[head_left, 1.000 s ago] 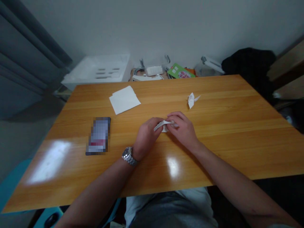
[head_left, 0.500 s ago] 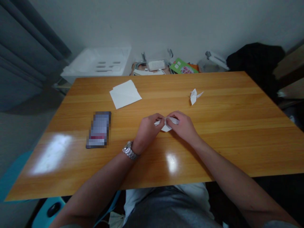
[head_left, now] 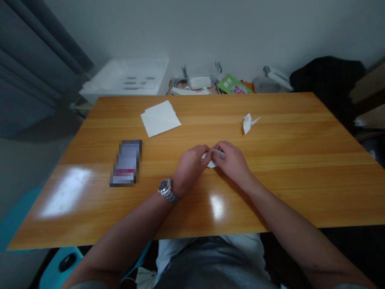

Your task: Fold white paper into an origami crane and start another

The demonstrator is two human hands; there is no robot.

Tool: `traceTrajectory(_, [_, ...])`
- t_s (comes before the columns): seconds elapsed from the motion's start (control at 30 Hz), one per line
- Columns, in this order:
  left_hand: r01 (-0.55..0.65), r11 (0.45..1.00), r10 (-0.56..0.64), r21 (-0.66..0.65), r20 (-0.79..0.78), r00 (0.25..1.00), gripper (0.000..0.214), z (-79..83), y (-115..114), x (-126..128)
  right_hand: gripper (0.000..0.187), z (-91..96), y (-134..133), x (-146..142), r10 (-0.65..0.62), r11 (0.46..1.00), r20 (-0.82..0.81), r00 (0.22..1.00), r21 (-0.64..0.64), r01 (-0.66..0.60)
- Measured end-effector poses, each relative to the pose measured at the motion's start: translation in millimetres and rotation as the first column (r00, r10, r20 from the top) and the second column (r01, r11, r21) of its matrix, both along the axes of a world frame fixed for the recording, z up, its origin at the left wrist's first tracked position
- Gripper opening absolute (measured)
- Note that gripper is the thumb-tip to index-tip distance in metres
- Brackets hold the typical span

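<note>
- Now, a folded piece of white paper (head_left: 211, 163) is being gripped between both hands, over the middle of the wooden counter (head_left: 279, 196); most of it is hidden by the fingers, and whether it touches the wood cannot be told.
- The left hand (head_left: 189, 166) is seen closed around the paper's left side, with the fingers curled in toward the right hand.
- The right hand (head_left: 233, 162) is seen pinching the paper from the other side, and a narrow white flap (head_left: 219, 153) is held under its fingertips.
- The two hands are brought close together, almost touching, with only the paper showing between them.
- A steel wristwatch (head_left: 166, 189) is worn on the left wrist, its metal bracelet catching the light.
- An origami crane (head_left: 247, 123) is left standing on the counter, ahead of the right hand and near it.
- A small stack of white paper sheets (head_left: 160, 119) is laid flat farther up the counter, ahead of the left hand.
- A phone (head_left: 126, 162), its screen pixelated, is lying on the counter to the left of the left hand, well clear of it.
- Beyond the far edge of the counter, a white plastic tray (head_left: 124, 76), a green booklet (head_left: 232, 84) and a black cloth (head_left: 327, 74) are seen against the wall.
</note>
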State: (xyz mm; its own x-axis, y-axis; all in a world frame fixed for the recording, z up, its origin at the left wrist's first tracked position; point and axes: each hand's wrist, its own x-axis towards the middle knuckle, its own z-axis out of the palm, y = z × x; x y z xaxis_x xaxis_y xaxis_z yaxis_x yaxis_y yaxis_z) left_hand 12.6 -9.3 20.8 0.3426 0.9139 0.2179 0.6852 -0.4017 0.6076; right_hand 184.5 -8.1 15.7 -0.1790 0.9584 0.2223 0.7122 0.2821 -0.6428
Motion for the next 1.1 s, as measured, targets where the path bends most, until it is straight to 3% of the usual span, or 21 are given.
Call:
traceTrajectory(0.2, [-0.015,1.000,0.015,0.007,0.052,0.999,0.018,-1.4,0,-1,0.006,-4.8,4,3,0.032,0.999,-0.055,0.998,0.007,-0.031])
traceTrajectory(0.43, [-0.058,0.997,0.066,-0.055,0.168,0.984,0.017,-2.7,2,-5,0.008,-3.8,6,8,0.019,0.995,-0.179,0.984,-0.091,-0.036])
traceTrajectory(0.73, [-0.040,0.996,0.058,-0.075,0.254,0.966,0.014,-8.4,5,-4,0.007,-1.2,5,7,0.033,0.999,-0.142,0.989,0.013,-0.032])
traceTrajectory(1.1, [0.129,0.991,-0.136,0.044,0.268,0.954,0.023,-16.5,11,-14,0.009,-5.2,9,15,0.058,0.997,-0.262,0.963,0.062,-0.044])
